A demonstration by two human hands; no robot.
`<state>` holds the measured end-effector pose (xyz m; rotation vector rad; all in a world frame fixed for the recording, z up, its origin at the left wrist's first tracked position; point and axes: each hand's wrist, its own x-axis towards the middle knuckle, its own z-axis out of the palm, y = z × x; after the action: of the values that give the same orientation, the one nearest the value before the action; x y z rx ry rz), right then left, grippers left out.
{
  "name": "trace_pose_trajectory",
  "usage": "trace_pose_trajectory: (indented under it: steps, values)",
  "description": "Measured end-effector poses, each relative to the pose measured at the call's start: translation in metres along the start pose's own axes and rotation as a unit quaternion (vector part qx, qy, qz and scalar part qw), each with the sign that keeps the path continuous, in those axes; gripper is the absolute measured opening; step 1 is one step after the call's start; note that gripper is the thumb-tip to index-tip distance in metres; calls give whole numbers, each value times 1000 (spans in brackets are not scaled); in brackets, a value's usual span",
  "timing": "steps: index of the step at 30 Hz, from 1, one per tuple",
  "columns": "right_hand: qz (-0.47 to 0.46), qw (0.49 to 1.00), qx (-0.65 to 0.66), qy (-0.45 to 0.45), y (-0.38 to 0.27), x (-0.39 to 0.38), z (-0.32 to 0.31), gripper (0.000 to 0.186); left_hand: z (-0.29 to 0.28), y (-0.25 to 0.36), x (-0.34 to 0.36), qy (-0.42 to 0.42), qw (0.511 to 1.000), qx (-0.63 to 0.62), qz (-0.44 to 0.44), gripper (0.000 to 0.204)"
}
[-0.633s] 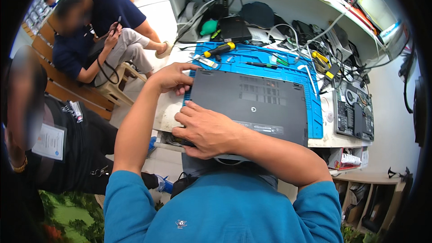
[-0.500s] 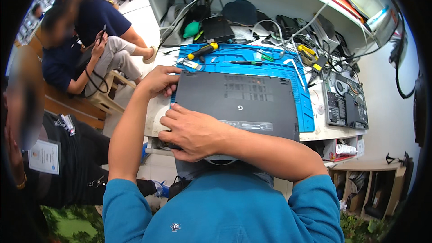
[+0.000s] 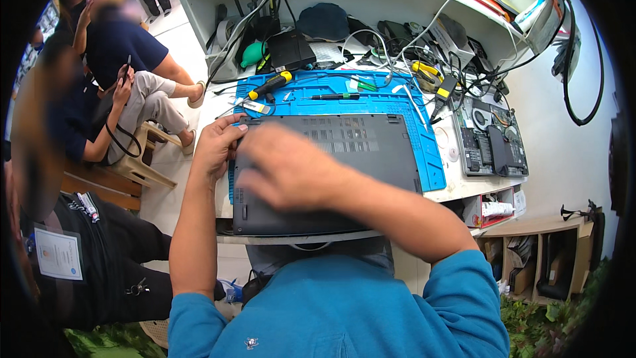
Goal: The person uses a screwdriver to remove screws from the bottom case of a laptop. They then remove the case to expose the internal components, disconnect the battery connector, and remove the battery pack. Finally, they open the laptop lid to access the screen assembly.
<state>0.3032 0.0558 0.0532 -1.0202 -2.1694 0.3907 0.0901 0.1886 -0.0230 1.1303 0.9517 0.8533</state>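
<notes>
A dark grey laptop [image 3: 331, 189] lies underside up on a blue repair mat [image 3: 434, 171], with vent slots in its bottom cover. At its far left corner my left hand [image 3: 215, 148] grips the edge, thumb on top and the other fingers partly hidden along the side. My right hand [image 3: 285, 166] is over the left part of the cover, smeared by motion. Its fingers are too blurred to read, and I cannot tell whether it touches the cover. Behind the laptop, a yellow and black screwdriver [image 3: 270, 85] and a slim dark pen-like tool [image 3: 334, 97] rest on the mat.
An opened laptop base [image 3: 493, 138] with exposed parts sits at the right. Tangled cables, a black box [image 3: 291, 51], a green bulb blower [image 3: 252, 54] and a dark cap [image 3: 322, 21] crowd the back under a shelf. Several people are at the left; one stands close by.
My right hand has moved from the laptop's left edge up and over its cover. My left hand stays at the far left corner, its thumb now on top. The whole view has shifted.
</notes>
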Motion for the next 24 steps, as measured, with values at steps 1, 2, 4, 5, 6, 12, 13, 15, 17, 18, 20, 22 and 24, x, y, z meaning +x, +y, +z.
trace_pose_trajectory:
  steps: [1,2,4,5,6,12,13,15,17,18,20,22,24]
  values:
    - [37,996,-79,21,25,1,-7,41,0,-2,0,-2,1000,1,-1,47]
    - [106,982,-155,-19,46,6,-20,38,-2,-2,-1,-2,1000,4,0,45]
    - [173,961,-193,-98,89,6,-32,42,0,-3,2,-12,1000,7,3,41]
    - [217,955,-140,-142,96,13,-40,43,0,-5,3,-3,1000,7,17,41]
    - [226,953,-119,-162,103,20,-45,43,1,-9,4,6,999,6,32,40]
    - [279,920,-60,-269,120,61,-63,30,26,-2,-9,65,995,2,74,40]
    - [257,924,-68,-274,128,64,-62,30,29,-2,-9,82,993,13,82,39]
    - [257,917,-64,-298,137,72,-60,29,26,-4,-8,81,991,43,97,39]
    - [296,893,-39,-335,144,81,-59,29,26,-6,-8,83,989,63,106,38]
    - [300,888,-29,-347,148,84,-57,29,27,-5,-10,84,988,67,107,38]
    - [309,876,-10,-371,155,88,-57,29,28,-6,-10,87,987,73,111,38]
    - [306,870,-15,-386,158,89,-58,30,26,-8,-10,90,986,77,116,38]
    - [315,865,6,-391,161,87,-57,31,27,-7,-11,91,986,73,119,38]
